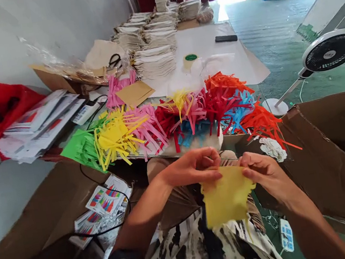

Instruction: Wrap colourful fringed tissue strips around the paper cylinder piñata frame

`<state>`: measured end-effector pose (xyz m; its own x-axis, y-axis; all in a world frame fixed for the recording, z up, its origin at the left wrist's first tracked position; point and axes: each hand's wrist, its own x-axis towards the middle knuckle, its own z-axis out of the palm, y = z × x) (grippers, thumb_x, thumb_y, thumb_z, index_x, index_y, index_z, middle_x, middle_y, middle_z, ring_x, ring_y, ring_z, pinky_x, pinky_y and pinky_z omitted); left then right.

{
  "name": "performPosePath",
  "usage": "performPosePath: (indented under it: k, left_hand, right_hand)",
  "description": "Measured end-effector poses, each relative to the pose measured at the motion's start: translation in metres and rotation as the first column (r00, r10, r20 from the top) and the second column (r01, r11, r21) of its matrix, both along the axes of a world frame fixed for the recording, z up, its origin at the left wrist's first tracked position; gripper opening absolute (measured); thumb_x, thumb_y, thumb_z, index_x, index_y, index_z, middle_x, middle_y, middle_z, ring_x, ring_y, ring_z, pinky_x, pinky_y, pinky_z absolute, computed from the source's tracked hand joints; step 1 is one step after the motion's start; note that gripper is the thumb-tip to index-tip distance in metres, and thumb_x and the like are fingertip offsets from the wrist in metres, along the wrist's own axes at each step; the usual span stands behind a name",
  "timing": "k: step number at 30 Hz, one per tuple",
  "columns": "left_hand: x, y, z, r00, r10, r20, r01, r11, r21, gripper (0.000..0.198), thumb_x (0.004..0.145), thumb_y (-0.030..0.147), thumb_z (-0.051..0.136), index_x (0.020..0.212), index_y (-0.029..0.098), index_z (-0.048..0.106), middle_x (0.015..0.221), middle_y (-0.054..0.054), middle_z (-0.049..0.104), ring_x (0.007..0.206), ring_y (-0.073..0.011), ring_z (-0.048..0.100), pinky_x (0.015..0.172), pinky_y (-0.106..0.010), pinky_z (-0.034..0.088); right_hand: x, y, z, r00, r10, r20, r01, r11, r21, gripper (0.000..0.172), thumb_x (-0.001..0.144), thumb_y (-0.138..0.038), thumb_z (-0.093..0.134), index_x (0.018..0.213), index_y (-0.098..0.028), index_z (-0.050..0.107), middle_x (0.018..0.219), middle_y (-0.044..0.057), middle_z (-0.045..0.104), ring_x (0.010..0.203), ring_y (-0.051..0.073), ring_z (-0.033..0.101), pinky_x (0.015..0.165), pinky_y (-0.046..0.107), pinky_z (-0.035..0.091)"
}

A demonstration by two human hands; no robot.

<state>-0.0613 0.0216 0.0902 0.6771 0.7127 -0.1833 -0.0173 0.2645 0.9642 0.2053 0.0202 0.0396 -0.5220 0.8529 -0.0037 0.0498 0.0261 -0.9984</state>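
Note:
Between my hands, above my lap, hangs a yellow sheet of thin paper or fabric [227, 201] with ragged side edges. My left hand [194, 167] pinches its upper left part between thumb and fingers. At the upper right corner my right hand [258, 170] grips it, fingers closed. Just beyond, along the table edge, lie fringed tassels: green [86, 146], yellow [117, 135], pink [146, 125], dark red [224, 100], blue [240, 108] and orange [262, 122]. A white string bundle [273, 149] lies to the right of my right hand.
Stacks of off-white pouches [155, 60] stand farther back with a tape roll [190, 59] and a black phone-like slab [226, 39]. Scissors [114, 60] lie left. A fan [330, 54] stands right. Open cardboard boxes [331, 153] flank me. A power strip [285, 233] lies below.

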Motion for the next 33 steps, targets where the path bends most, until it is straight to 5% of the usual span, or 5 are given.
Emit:
performPosePath:
  k: [5,11,14,20,33]
  left_hand:
    - [-0.03,0.031,-0.015,0.884,0.32,-0.341,-0.177,0.905,0.387,0.036,0.09,0.04,0.08,0.119,0.023,0.065,0.078,0.004,0.066,0.06,-0.011,0.058,0.054,-0.023,0.045]
    - [-0.014,0.038,-0.045,0.514,0.795,-0.323,-0.008,0.381,0.925,0.04,0.095,0.04,0.076,0.129,0.02,0.068,0.124,-0.012,0.074,0.119,-0.03,0.067,0.108,-0.047,0.052]
    - [0.014,0.022,-0.07,0.732,0.569,-0.376,0.162,0.39,0.906,0.071,0.091,0.057,0.077,0.148,0.021,0.057,0.146,-0.015,0.067,0.14,-0.0319,0.059,0.125,-0.054,0.041]
    - [0.039,0.007,-0.109,0.697,0.558,-0.452,0.236,0.416,0.878,0.048,0.1,0.02,0.059,0.147,0.013,0.059,0.153,-0.014,0.064,0.147,-0.0302,0.056,0.125,-0.051,0.043]
    - [-0.008,0.008,-0.072,0.492,0.665,-0.562,0.261,0.503,0.824,0.026,0.093,0.014,0.067,0.112,0.026,0.078,0.111,-0.004,0.079,0.115,-0.0279,0.066,0.118,-0.058,0.04]
  right_hand:
    - [0.003,0.041,-0.005,0.951,-0.232,0.203,0.203,0.967,0.153,0.039,0.091,-0.056,0.076,0.078,-0.023,0.059,0.064,-0.006,0.048,0.053,0.011,0.039,0.048,0.025,0.03]
    - [-0.004,0.084,-0.028,0.73,-0.413,0.545,0.139,0.87,0.473,0.041,0.093,-0.064,0.064,0.083,-0.024,0.065,0.061,-0.002,0.061,0.052,0.015,0.051,0.054,0.028,0.033]
    - [-0.004,0.089,-0.04,0.599,-0.457,0.658,0.056,0.843,0.535,0.036,0.099,-0.058,0.057,0.09,-0.024,0.067,0.062,0.0,0.066,0.055,0.02,0.059,0.056,0.03,0.032]
    - [-0.001,0.063,-0.027,0.55,-0.556,0.623,-0.137,0.676,0.724,0.029,0.102,-0.042,0.056,0.118,-0.021,0.069,0.117,0.014,0.077,0.105,0.033,0.07,0.086,0.044,0.047]
    - [0.016,0.035,-0.031,0.658,-0.293,0.694,-0.309,0.736,0.603,0.029,0.107,-0.024,0.053,0.126,-0.025,0.075,0.127,0.007,0.076,0.117,0.026,0.066,0.097,0.042,0.04]
